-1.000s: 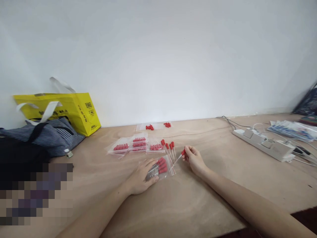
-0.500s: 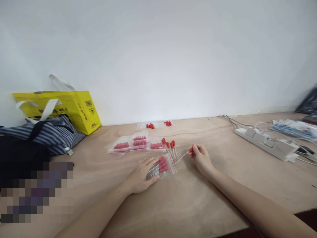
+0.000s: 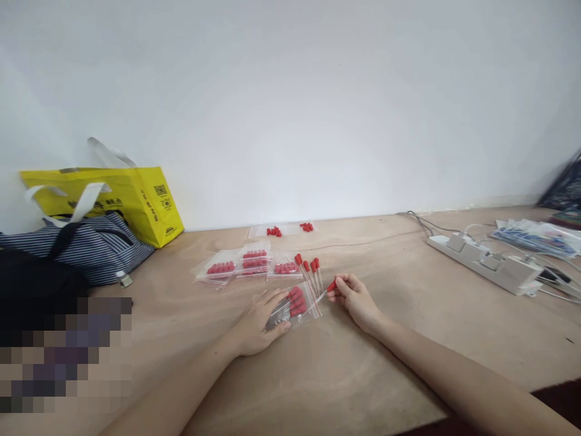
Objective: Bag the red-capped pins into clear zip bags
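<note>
At the far left, a soft black fabric bag (image 3: 39, 284) lies against a navy-and-white striped fabric bag (image 3: 104, 245), behind which stands a bright yellow shopping bag (image 3: 157, 212) with white handles. A small pale-capped object (image 3: 123, 279), too small to identify, lies just beside the striped bag on the light-brown wooden tabletop (image 3: 254, 393). Toward the centre, flat clear plastic packets of red-bulbed droppers (image 3: 256, 264) lie side by side, some overlapping. In front of them, the left hand (image 3: 258, 324) rests palm down, fingers extended and thumb set apart, on a clear zip-seal plastic bag (image 3: 312, 295) containing a row of red-bulbed droppers; its red-lined mouth faces right. Near the white wall (image 3: 336, 109) lie further red bulbs (image 3: 274, 232) on clear plastic. Several loose red-bulbed droppers (image 3: 313, 266) lie just beyond the bag's mouth. The right hand (image 3: 358, 306) pinches one red-bulbed glass dropper (image 3: 333, 284) between thumb and fingers, its stem slanting toward the mouth; whether the tip is inside cannot be told. Farther right are a white power strip (image 3: 485, 266) with plugged-in adapters and cables, and blue-printed plastic packets (image 3: 535, 236).
</note>
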Available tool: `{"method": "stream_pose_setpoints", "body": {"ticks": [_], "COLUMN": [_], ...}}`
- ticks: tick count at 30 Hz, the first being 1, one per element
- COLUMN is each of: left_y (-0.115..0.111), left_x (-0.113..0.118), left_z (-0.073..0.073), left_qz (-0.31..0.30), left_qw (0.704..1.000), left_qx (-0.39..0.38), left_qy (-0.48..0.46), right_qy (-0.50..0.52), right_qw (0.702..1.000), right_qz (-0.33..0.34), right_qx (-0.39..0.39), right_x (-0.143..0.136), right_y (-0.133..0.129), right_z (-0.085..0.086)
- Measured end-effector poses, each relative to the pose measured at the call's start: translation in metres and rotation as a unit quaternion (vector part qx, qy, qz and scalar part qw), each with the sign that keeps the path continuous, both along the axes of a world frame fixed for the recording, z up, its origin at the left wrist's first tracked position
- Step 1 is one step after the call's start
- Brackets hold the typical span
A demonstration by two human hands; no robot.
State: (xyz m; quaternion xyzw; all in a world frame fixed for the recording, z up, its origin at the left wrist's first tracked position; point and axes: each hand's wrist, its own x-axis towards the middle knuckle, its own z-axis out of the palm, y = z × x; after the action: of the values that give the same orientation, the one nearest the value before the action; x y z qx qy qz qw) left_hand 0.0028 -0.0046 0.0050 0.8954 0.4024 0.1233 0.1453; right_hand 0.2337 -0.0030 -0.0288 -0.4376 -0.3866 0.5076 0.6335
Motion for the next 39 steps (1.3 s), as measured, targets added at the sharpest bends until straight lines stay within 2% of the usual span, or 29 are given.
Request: {"method": "stream_pose_setpoints", "body": {"ticks": [6, 11, 18, 20, 25, 27, 30, 34, 39], "left_y": [0.001, 0.004, 0.003, 0.003, 0.005, 0.006, 0.008, 0.010, 0.010], "left_x": [-0.001, -0.004, -0.004, -0.004, -0.004, -0.005, -0.009, -0.021, -0.032], "left_z": [-0.004, -0.007, -0.006, -0.007, -0.009, -0.009, -0.007, -0.003, 0.004], "left_qz": [-0.004, -0.009, 0.004, 0.004, 0.002, 0.002, -0.007, -0.004, 0.006], "left_qw": [1.000, 1.000, 1.000, 1.000, 1.000, 1.000, 0.999, 0.998, 0.999], "left_qx": [0.007, 0.021, 0.012, 0.010, 0.011, 0.008, -0.004, -0.033, -0.042], "left_qy": [0.003, -0.006, 0.004, 0.004, -0.007, -0.014, -0.036, -0.046, -0.012], "right_qy": [-0.113, -0.210, -0.219, -0.219, -0.204, -0.172, -0.124, -0.141, -0.181], "right_qw": [0.975, 0.936, 0.941, 0.936, 0.909, 0.911, 0.922, 0.931, 0.915], "right_qz": [0.189, 0.284, 0.253, 0.271, 0.362, 0.375, 0.364, 0.334, 0.358], "right_qx": [-0.013, -0.001, 0.048, 0.052, 0.019, 0.013, 0.031, 0.040, 0.047], "right_x": [0.000, 0.002, -0.003, -0.006, -0.014, -0.016, -0.018, -0.016, -0.007], "right_y": [-0.009, -0.007, 0.008, 0.010, 0.014, 0.015, 0.015, 0.011, 0.009], "right_z": [0.001, 0.004, 0.006, 0.006, 0.008, 0.007, 0.003, -0.001, 0.001]}}
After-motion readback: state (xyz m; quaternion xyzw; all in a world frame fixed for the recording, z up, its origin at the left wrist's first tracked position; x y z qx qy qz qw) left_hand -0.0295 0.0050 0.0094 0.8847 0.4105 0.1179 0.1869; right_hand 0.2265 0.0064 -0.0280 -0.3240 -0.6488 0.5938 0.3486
